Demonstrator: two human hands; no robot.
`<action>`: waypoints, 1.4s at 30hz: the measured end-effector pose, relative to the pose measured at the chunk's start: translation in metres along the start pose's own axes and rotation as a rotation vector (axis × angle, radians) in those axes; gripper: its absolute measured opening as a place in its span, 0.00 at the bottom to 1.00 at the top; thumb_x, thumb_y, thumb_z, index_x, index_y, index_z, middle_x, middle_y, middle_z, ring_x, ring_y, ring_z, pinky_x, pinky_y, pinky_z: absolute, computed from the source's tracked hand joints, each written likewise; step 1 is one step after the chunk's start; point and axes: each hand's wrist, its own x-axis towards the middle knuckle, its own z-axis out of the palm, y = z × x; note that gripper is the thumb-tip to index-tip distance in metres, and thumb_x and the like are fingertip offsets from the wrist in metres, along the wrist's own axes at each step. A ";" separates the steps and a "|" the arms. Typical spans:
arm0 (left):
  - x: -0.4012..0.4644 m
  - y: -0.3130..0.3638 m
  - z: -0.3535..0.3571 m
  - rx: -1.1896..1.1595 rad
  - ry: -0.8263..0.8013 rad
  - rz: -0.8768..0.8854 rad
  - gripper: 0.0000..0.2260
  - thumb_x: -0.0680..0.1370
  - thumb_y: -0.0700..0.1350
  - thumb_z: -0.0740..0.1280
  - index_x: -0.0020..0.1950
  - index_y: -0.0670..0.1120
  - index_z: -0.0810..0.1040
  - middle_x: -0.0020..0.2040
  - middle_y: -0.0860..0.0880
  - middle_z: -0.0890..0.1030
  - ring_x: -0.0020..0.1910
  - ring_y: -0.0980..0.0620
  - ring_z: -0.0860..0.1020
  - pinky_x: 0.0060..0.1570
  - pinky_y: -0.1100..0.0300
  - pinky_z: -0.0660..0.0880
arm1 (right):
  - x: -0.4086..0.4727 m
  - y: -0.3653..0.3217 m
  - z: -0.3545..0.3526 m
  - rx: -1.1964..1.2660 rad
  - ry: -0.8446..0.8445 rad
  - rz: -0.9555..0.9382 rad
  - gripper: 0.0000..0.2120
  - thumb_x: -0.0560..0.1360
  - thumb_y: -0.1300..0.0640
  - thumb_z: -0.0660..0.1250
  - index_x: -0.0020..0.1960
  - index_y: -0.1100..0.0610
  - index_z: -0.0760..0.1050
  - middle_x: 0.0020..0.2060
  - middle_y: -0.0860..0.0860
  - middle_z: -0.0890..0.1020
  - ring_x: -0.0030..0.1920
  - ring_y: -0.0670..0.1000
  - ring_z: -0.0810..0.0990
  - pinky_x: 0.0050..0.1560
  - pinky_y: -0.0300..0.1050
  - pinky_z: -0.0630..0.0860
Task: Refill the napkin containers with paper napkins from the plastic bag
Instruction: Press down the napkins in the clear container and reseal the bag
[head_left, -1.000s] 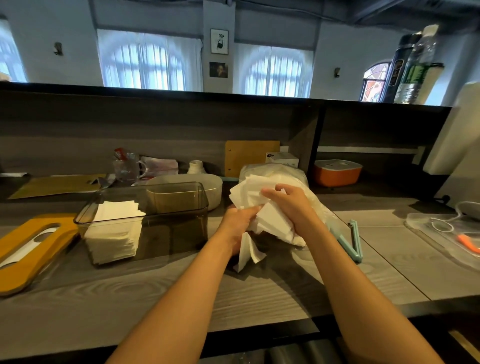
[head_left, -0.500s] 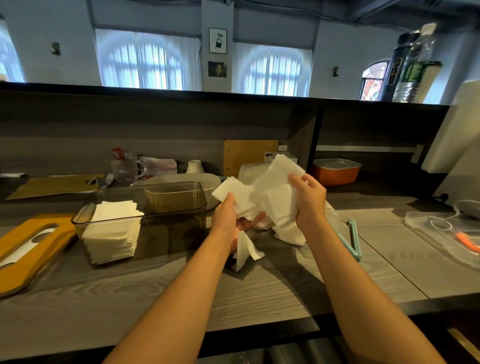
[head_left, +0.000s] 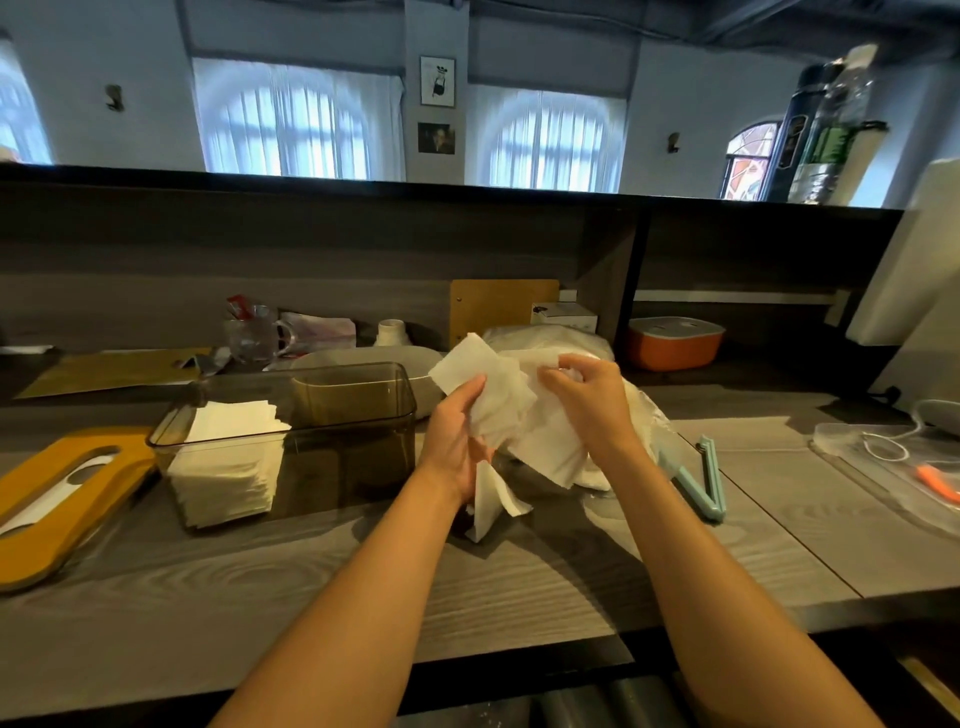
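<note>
Napkins (head_left: 511, 410), a loose untidy bundle, sit gathered between both hands above the table (head_left: 519, 587): the left hand (head_left: 457, 441) has its grip curled round the lower edge, one sheet dangling beneath, while the right hand (head_left: 589, 397) pinches the upper sheets. Just behind the grip lies the plastic bag (head_left: 550, 340); to its left, near, stands the napkin container (head_left: 311, 431), part filled at its far-left end. The step looks like squaring the bundle; next it likely needs carrying left and lowering into the free space.
</note>
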 end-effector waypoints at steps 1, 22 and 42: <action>0.000 -0.001 0.001 0.064 -0.002 -0.027 0.15 0.81 0.47 0.62 0.64 0.42 0.76 0.50 0.42 0.84 0.49 0.44 0.83 0.52 0.47 0.79 | -0.001 -0.002 0.001 0.014 -0.046 0.037 0.05 0.77 0.56 0.69 0.47 0.55 0.84 0.42 0.49 0.83 0.45 0.47 0.80 0.42 0.36 0.73; 0.003 -0.003 0.000 0.404 0.259 -0.006 0.12 0.83 0.53 0.60 0.57 0.47 0.78 0.50 0.47 0.83 0.49 0.48 0.81 0.45 0.55 0.78 | -0.003 -0.001 -0.002 -0.456 -0.386 -0.374 0.21 0.73 0.50 0.74 0.64 0.44 0.77 0.50 0.43 0.72 0.50 0.45 0.72 0.48 0.32 0.71; 0.007 -0.009 -0.001 0.567 0.198 -0.040 0.25 0.75 0.55 0.72 0.67 0.44 0.71 0.55 0.46 0.82 0.52 0.48 0.81 0.44 0.54 0.78 | 0.004 -0.005 -0.008 0.241 -0.074 0.361 0.11 0.79 0.49 0.65 0.42 0.53 0.81 0.44 0.50 0.81 0.48 0.51 0.78 0.48 0.44 0.76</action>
